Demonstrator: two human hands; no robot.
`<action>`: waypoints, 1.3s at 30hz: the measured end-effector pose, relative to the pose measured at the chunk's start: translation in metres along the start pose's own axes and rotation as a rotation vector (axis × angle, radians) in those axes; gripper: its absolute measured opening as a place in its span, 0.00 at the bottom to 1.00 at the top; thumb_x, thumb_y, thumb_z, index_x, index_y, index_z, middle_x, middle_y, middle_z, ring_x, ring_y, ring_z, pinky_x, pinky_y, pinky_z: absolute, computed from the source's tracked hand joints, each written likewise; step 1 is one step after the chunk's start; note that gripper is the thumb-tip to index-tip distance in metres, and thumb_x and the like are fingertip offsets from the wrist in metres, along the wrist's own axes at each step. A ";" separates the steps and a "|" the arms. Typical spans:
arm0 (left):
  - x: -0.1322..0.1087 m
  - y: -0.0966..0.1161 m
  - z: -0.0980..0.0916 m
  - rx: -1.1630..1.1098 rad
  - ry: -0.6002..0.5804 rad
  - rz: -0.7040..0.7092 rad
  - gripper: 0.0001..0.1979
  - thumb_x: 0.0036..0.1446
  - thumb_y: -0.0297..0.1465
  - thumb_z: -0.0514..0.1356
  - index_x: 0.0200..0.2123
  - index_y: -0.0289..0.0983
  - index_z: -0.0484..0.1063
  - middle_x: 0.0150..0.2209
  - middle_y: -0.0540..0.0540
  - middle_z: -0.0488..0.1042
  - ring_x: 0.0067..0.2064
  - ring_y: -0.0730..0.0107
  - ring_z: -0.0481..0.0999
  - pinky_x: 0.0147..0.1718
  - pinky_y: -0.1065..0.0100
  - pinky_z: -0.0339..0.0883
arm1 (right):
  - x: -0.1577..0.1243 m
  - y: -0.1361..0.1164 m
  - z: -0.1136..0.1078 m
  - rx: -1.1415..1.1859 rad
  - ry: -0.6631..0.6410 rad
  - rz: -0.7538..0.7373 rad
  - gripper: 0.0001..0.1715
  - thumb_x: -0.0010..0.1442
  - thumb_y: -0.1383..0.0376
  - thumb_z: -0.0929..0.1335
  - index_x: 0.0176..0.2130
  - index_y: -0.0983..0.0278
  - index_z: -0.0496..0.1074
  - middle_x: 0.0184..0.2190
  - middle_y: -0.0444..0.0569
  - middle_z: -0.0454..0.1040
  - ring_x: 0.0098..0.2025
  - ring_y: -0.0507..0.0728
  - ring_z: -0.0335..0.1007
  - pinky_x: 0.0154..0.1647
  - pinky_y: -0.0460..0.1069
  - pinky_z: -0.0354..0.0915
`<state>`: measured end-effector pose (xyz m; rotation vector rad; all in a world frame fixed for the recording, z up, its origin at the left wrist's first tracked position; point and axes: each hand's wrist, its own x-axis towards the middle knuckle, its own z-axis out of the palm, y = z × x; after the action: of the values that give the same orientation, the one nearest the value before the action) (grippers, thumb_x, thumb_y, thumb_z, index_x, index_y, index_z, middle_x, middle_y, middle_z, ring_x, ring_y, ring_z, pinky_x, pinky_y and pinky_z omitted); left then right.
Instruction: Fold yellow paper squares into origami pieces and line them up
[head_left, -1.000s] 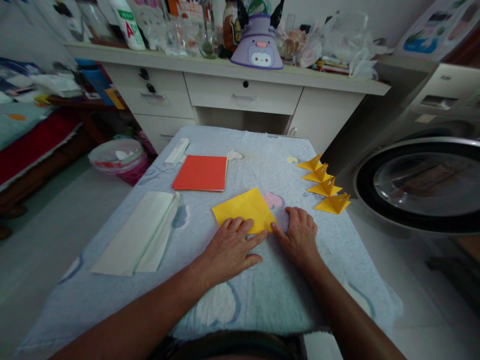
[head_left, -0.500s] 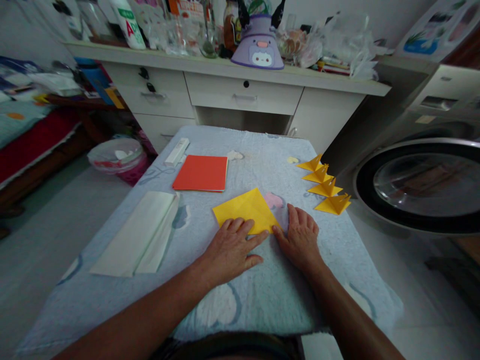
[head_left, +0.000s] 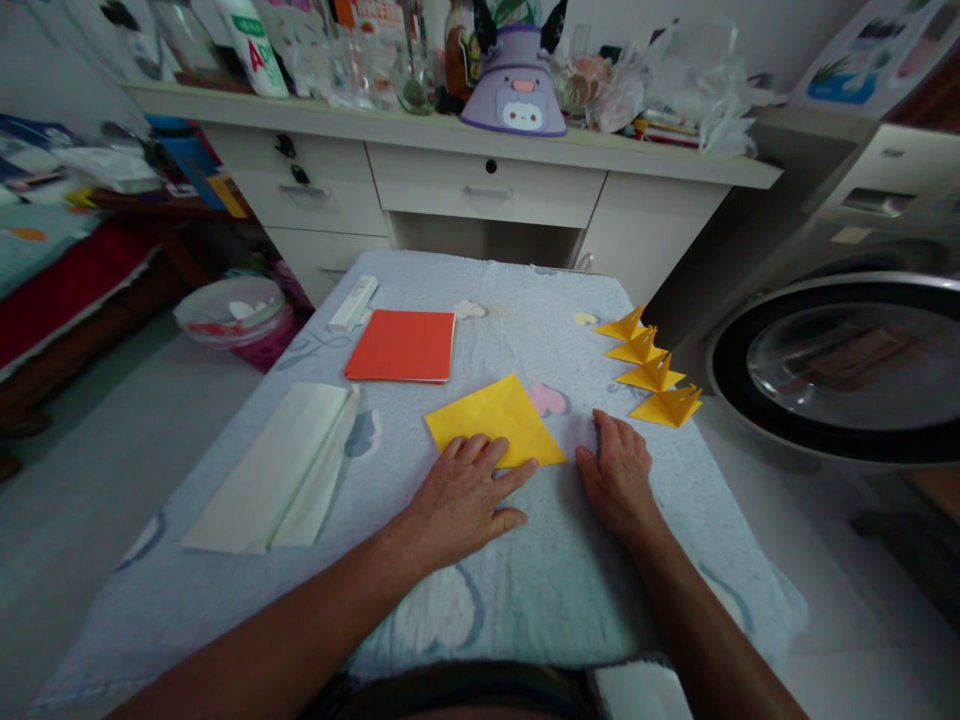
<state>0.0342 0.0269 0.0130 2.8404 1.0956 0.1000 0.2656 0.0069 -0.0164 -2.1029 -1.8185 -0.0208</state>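
Note:
A folded yellow paper (head_left: 499, 415) lies flat on the cloth-covered table (head_left: 525, 560). My left hand (head_left: 465, 500) rests on its near edge with the fingers spread, pressing it down and hiding part of it. To the right of the paper, my right hand (head_left: 619, 475) touches the cloth, thumb and fingers apart, holding nothing. Several folded yellow paper shapes (head_left: 666, 407) stand in a row near the right edge. Beyond my left hand sits a stack of square paper with a red sheet on top (head_left: 403, 346).
A pale folded cloth or paper (head_left: 277, 475) lies at the left, with a white box (head_left: 354, 304) behind it. Past the table are a cluttered white cabinet (head_left: 487, 190), a lined bin (head_left: 240, 315) at left and a washing machine (head_left: 840, 360) at right.
My right hand has moved a little to the right, off the right corner of the yellow paper, which now shows fully. My left hand has stayed in place.

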 end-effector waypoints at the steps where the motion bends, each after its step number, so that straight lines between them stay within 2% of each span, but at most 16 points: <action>1: 0.000 0.000 0.000 -0.001 0.002 0.000 0.29 0.60 0.49 0.56 0.62 0.53 0.58 0.58 0.44 0.63 0.54 0.53 0.62 0.51 0.53 0.55 | 0.000 0.000 0.000 0.011 0.002 -0.019 0.28 0.63 0.61 0.60 0.60 0.69 0.59 0.55 0.62 0.65 0.55 0.67 0.60 0.55 0.62 0.58; 5: 0.001 0.000 0.001 -0.001 0.004 -0.004 0.29 0.59 0.49 0.56 0.63 0.53 0.58 0.58 0.43 0.63 0.54 0.52 0.62 0.52 0.53 0.55 | -0.002 -0.005 0.000 -0.001 -0.009 -0.088 0.33 0.62 0.54 0.62 0.61 0.68 0.58 0.55 0.61 0.65 0.56 0.68 0.58 0.56 0.63 0.56; 9: 0.001 0.001 0.000 -0.003 -0.004 -0.010 0.29 0.59 0.49 0.56 0.63 0.53 0.57 0.58 0.44 0.63 0.54 0.53 0.62 0.52 0.54 0.55 | -0.003 -0.011 -0.002 -0.053 -0.052 -0.086 0.37 0.62 0.52 0.63 0.64 0.67 0.55 0.56 0.61 0.64 0.56 0.69 0.58 0.55 0.64 0.55; 14: 0.000 0.000 0.001 -0.007 0.000 -0.011 0.29 0.60 0.50 0.56 0.62 0.53 0.58 0.58 0.44 0.63 0.55 0.52 0.62 0.52 0.54 0.55 | -0.002 -0.010 -0.003 -0.058 -0.069 -0.084 0.38 0.61 0.58 0.63 0.67 0.62 0.51 0.56 0.58 0.63 0.55 0.68 0.58 0.56 0.64 0.54; 21: 0.000 -0.001 0.004 -0.011 0.014 -0.001 0.29 0.59 0.50 0.56 0.62 0.53 0.59 0.58 0.43 0.63 0.54 0.52 0.62 0.51 0.53 0.56 | -0.003 -0.002 -0.001 0.007 -0.028 -0.081 0.42 0.58 0.65 0.61 0.68 0.66 0.44 0.56 0.60 0.63 0.57 0.66 0.58 0.57 0.62 0.55; 25: 0.000 0.000 0.003 -0.008 0.015 -0.002 0.29 0.60 0.49 0.56 0.62 0.53 0.58 0.58 0.43 0.63 0.54 0.52 0.62 0.51 0.53 0.55 | -0.004 -0.009 -0.002 -0.042 -0.028 -0.084 0.42 0.62 0.55 0.61 0.67 0.71 0.45 0.56 0.63 0.63 0.57 0.68 0.57 0.58 0.64 0.54; 29: 0.000 0.000 0.003 0.000 0.012 -0.003 0.29 0.60 0.50 0.55 0.63 0.53 0.57 0.58 0.43 0.63 0.54 0.52 0.62 0.51 0.53 0.55 | -0.004 -0.016 -0.003 -0.093 -0.031 -0.119 0.46 0.61 0.49 0.62 0.68 0.67 0.46 0.57 0.62 0.63 0.56 0.69 0.57 0.57 0.65 0.53; 35: 0.000 -0.001 0.004 0.000 0.022 0.004 0.28 0.60 0.50 0.55 0.62 0.53 0.59 0.58 0.43 0.63 0.54 0.52 0.62 0.51 0.53 0.56 | -0.002 -0.010 -0.004 -0.021 -0.047 -0.126 0.43 0.61 0.57 0.63 0.69 0.62 0.45 0.56 0.59 0.63 0.56 0.68 0.58 0.56 0.65 0.55; 37: -0.001 -0.001 0.005 -0.006 0.031 0.004 0.28 0.60 0.50 0.55 0.62 0.53 0.59 0.58 0.43 0.63 0.55 0.52 0.62 0.51 0.53 0.56 | -0.002 -0.008 -0.006 0.023 0.000 -0.127 0.42 0.59 0.61 0.64 0.68 0.63 0.47 0.56 0.59 0.63 0.57 0.68 0.58 0.56 0.66 0.55; 39: 0.000 -0.001 0.004 -0.015 0.038 0.003 0.28 0.59 0.49 0.56 0.62 0.54 0.58 0.58 0.43 0.63 0.54 0.52 0.62 0.51 0.53 0.57 | -0.002 -0.008 -0.011 0.105 0.079 -0.196 0.39 0.57 0.67 0.64 0.66 0.63 0.52 0.56 0.59 0.62 0.57 0.68 0.57 0.57 0.67 0.54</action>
<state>0.0339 0.0271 0.0086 2.8387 1.0927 0.1622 0.2597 0.0028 -0.0050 -1.8213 -1.9280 -0.0565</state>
